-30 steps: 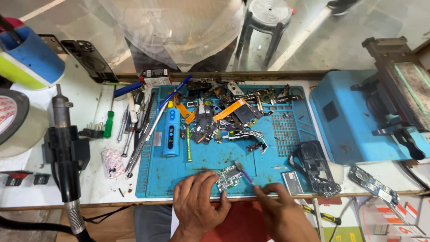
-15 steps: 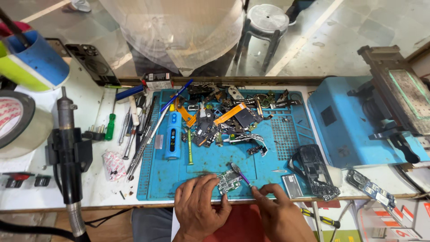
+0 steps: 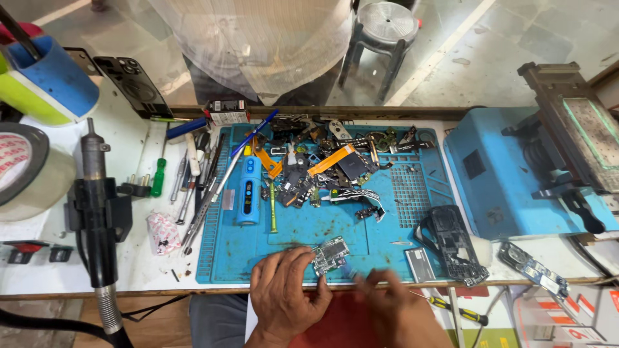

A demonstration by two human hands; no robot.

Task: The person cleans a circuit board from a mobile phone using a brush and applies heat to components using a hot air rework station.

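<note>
Spreading across the middle of the frame, a white workbench (image 3: pixel 138 145) carries a blue work mat (image 3: pixel 309 225) whose near edge runs just short of the bench's front edge at the bottom. At right, a blue machine (image 3: pixel 509 174) with a dark metal frame sits close against the mat's right side. At left, a black hot-air tool (image 3: pixel 97 212) lies upright in the picture, its hose dropping over the front edge, with a big roll of tape (image 3: pixel 26 171) at the far left. A person in a pale shirt (image 3: pixel 258 38) stands beyond the far edge, a grey stool (image 3: pixel 380 29) beside them. The upper half of the mat is crowded with a heap of phone parts (image 3: pixel 329 161); a blue cylinder-shaped tool (image 3: pixel 248 190) lies left of the heap. Screwdrivers and tweezers (image 3: pixel 193 177) line the mat's left border. The lower half of the mat is mostly bare, the widest open room on the bench. A black phone frame (image 3: pixel 451 241) rests across the mat's lower right corner. At the mat's bottom edge, the left hand (image 3: pixel 284 296) pinches a small circuit board (image 3: pixel 331 254) by its lower left side, fingers curled. The right hand (image 3: pixel 387 303) is blurred just right of the board; whether it grips anything cannot be told.
</note>
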